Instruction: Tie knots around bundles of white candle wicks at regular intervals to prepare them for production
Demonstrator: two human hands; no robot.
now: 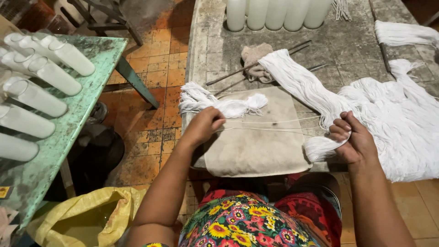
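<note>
White string [274,126] runs taut across beige cloth [256,146] at the near edge of the stone bench [206,55]. Left hand [203,126] pinches its end; right hand [352,139] fist-closed round the big white skein [384,114]. Best practice, I judge: keep tension even, draw single strands, so the skein doesn't snarl. Beyond: small cut bundle [219,103], metal rods [256,64], then white candles [274,13] at back.
</note>
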